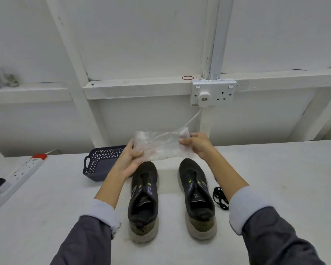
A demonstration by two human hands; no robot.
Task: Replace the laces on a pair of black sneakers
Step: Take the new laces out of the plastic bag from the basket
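Note:
Two black sneakers stand side by side on the white table, toes pointing away from me, the left sneaker [144,199] and the right sneaker [197,197], both without laces. A black lace [220,197] lies bundled on the table just right of the right sneaker. I hold a clear plastic bag [161,146] in the air above the toes. My left hand [129,161] grips its left end with the thumb on top. Its right end is pinched by my right hand [197,143]. What the bag contains is too blurred to tell.
A dark blue perforated basket [101,163] sits on the table left of the shoes, behind my left hand. A white power strip [17,178] with a red switch lies at the far left. A wall socket [213,93] with a plug and white cable is behind the bag.

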